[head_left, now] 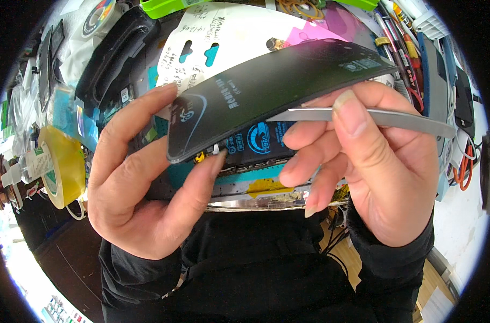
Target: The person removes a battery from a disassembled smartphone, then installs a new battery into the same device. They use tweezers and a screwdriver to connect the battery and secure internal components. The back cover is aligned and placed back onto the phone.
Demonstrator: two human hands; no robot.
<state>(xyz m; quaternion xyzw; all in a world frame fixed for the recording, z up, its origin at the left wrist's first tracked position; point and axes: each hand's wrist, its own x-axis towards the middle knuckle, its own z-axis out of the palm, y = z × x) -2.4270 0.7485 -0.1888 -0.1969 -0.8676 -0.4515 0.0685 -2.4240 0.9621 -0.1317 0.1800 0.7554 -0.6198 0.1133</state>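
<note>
My left hand (142,177) is closed on the left end of an opened phone, with fingertips at the edge of the dark screen panel (266,97) and the thumb low beside the inner frame. The panel is tilted up over the phone body. Below it a black battery (261,142) with blue print shows, along with a small yellow part (200,157) near my thumb. Between thumb and fingers, my right hand (374,151) pinches slim metal tweezers (406,119). Their tip reaches the panel's lower edge, above the battery; whether it touches is unclear.
Behind the phone lies a white sheet (245,27) with handwriting, beside a pink piece (315,33). A yellow tape roll (62,167) stands at left, near a black tray (116,54). Pens and tools (398,48) crowd the right. A green bin edge (164,6) sits at the back.
</note>
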